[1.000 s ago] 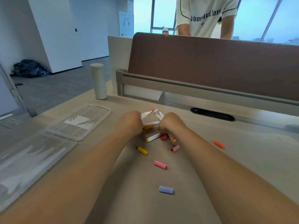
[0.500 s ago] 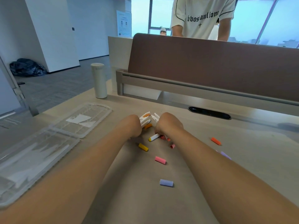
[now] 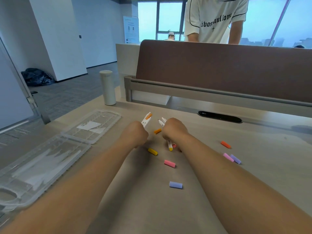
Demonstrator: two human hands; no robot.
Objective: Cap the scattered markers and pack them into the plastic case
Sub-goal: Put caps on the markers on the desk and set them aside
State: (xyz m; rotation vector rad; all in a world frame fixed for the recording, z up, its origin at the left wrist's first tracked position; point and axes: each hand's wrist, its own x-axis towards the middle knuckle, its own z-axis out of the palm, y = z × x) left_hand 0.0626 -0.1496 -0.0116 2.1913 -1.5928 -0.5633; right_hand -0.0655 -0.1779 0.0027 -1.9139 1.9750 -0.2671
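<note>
My left hand (image 3: 135, 133) grips a bunch of white markers (image 3: 146, 120) whose tips stick out beyond the fist, one orange. My right hand (image 3: 173, 129) grips more white markers (image 3: 169, 144), with ends showing above the knuckles and a yellow tip below. Loose caps lie on the desk: an orange cap (image 3: 157, 131) between my hands, a yellow cap (image 3: 152, 151), a pink cap (image 3: 169, 163), a lilac cap (image 3: 175, 185), and further right an orange-red cap (image 3: 225, 144), a light pink cap (image 3: 228, 157) and a purple cap (image 3: 235, 159). The clear plastic case (image 3: 50, 159) lies open at the left.
A white cylindrical bottle (image 3: 107, 87) stands at the back left of the desk. A brown partition (image 3: 219, 71) runs along the far edge, with a black cable slot (image 3: 219, 116) in front. A person in a white T-shirt (image 3: 214, 19) stands behind it.
My hands have drawn apart, each with a bunch of markers, and the orange cap now lies bare between them. The camera has tilted, so more caps show at the right.
</note>
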